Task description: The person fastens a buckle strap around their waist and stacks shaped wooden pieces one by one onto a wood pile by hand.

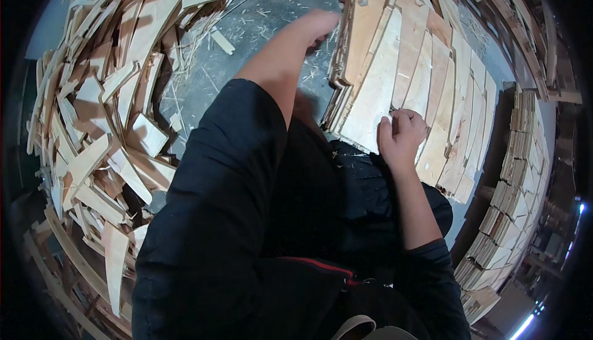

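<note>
My left hand (318, 26) reaches to the far left side of a stack of thin wooden boards (377, 80), its fingers curled beside the stack's edge. What those fingers hold, if anything, is hidden. On top of the near part of the stack lies my right hand (404, 135), with thumb and fingers bent inward over the pale boards. Whether it grips a board edge there I cannot make out. The boards are long, tapered and overlap in rows, and a darker plywood piece (364, 28) with a notched edge lies at the stack's left.
A large heap of plywood offcuts (92, 148) fills the left side. Splinters and a small wood strip (222, 41) lie on the grey surface (253, 9). Bundled wooden pieces (509, 179) stand in a row at the right. My knee is close below the boards.
</note>
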The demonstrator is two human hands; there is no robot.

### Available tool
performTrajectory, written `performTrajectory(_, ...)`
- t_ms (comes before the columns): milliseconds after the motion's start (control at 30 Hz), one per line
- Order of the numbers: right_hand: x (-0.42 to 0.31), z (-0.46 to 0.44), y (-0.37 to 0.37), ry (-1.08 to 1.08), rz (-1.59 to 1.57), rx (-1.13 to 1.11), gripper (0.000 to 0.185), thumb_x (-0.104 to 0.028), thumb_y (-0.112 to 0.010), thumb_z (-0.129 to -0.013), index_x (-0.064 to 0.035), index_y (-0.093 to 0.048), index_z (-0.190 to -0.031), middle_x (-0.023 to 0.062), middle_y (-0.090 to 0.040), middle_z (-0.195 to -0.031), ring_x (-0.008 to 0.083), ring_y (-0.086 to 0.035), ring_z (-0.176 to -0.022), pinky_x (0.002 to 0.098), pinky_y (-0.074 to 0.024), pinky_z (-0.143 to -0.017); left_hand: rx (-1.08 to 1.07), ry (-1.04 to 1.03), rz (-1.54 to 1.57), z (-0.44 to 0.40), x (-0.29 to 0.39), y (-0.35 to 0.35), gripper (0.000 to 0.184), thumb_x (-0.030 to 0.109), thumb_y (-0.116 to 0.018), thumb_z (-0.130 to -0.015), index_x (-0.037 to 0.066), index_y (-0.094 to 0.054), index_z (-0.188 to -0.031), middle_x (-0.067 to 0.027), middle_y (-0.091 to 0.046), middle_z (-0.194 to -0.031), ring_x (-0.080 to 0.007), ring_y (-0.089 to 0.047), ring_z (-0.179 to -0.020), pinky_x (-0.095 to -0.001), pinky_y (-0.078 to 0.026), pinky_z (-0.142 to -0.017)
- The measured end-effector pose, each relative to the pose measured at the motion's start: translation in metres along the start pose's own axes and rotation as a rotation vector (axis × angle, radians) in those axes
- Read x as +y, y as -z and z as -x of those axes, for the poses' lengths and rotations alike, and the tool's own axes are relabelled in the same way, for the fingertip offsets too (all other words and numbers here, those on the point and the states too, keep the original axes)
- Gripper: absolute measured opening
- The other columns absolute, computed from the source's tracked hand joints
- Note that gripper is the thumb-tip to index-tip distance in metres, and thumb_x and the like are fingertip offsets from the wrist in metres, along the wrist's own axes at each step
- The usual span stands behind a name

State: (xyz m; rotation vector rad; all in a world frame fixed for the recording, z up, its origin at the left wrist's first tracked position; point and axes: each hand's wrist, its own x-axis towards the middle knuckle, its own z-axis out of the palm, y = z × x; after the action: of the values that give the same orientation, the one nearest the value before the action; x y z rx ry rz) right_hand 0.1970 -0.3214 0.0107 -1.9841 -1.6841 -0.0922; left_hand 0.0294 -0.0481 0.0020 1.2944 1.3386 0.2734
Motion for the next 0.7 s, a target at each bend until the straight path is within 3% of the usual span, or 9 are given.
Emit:
performTrajectory(100, 0.0, 0.0, -0.003, 0.005, 0.009, -0.004, 0.02, -0.018, -0.068, -0.074, -0.0044, -0.066, -0.088, 0.0143, -0.061, -0.099, 0.0327, -0.055, -0.096, 0.0448, -0.0386, -0.085, -0.391, -0.058, -0.599, 0.017, -0.02, 0.008, 0.065, 0.049, -0.06, -0.081, -0.002, -0.059, -0.123, -0.0186, -0.066, -0.111, -0.026, -0.064, -0.098, -0.0402, -0.05, -0.081)
performTrajectory(167, 0.001, -0.002, -0.004, 0.004, -0.002, -0.004, 0.02, -0.018, -0.067, -0.073, -0.004, -0.066, -0.087, 0.015, -0.062, -0.097, 0.0329, -0.056, -0.094, 0.045, -0.0394, -0.084, -0.379, -0.26, -0.934, 0.037, -0.031, -0.002, 0.055, 0.041, -0.073, -0.072, -0.003, -0.068, -0.104, -0.0188, -0.07, -0.095, -0.0301, -0.068, -0.088, -0.0405, -0.052, -0.076)
performTrajectory(233, -0.002, -0.002, -0.004, 0.012, 0.017, 0.004, 0.019, -0.017, -0.067, -0.073, -0.0039, -0.067, -0.087, 0.0156, -0.062, -0.096, 0.0334, -0.057, -0.091, 0.0453, -0.0402, -0.083, -0.509, -0.351, -0.907, 0.036, -0.038, -0.017, 0.051, 0.038, -0.078, -0.069, 0.0, -0.07, -0.104, -0.0179, -0.07, -0.1, -0.0323, -0.067, -0.091, -0.041, -0.051, -0.079)
performTrajectory(333, -0.001, -0.003, -0.005, 0.044, 0.044, 0.03, 0.019, -0.018, -0.067, -0.073, -0.004, -0.067, -0.087, 0.0157, -0.062, -0.096, 0.0335, -0.056, -0.091, 0.0454, -0.0403, -0.083, -0.447, -0.44, -1.009, 0.042, -0.028, -0.026, 0.055, 0.037, -0.08, -0.068, 0.004, -0.068, -0.11, -0.0178, -0.07, -0.101, -0.034, -0.067, -0.092, -0.0419, -0.051, -0.082)
performTrajectory(433, 0.001, -0.003, -0.005, 0.046, 0.059, 0.026, 0.02, -0.018, -0.067, -0.073, -0.004, -0.067, -0.087, 0.0159, -0.062, -0.096, 0.0336, -0.056, -0.091, 0.0455, -0.0401, -0.083, -0.5, -0.615, -0.792, 0.009, -0.052, -0.024, 0.055, 0.038, -0.081, -0.067, 0.005, -0.069, -0.109, -0.018, -0.07, -0.1, -0.0347, -0.066, -0.093, -0.0414, -0.051, -0.082)
performTrajectory(700, 0.003, -0.002, -0.006, -0.008, 0.057, -0.046, 0.02, -0.016, -0.067, -0.073, -0.0038, -0.067, -0.088, 0.0172, -0.062, -0.095, 0.0342, -0.055, -0.092, 0.0454, -0.0396, -0.083, -0.343, -0.595, -0.831, 0.029, -0.041, -0.015, 0.059, 0.046, -0.08, -0.067, -0.001, -0.07, -0.101, -0.0223, -0.068, -0.098, -0.0384, -0.066, -0.094, -0.0432, -0.051, -0.083)
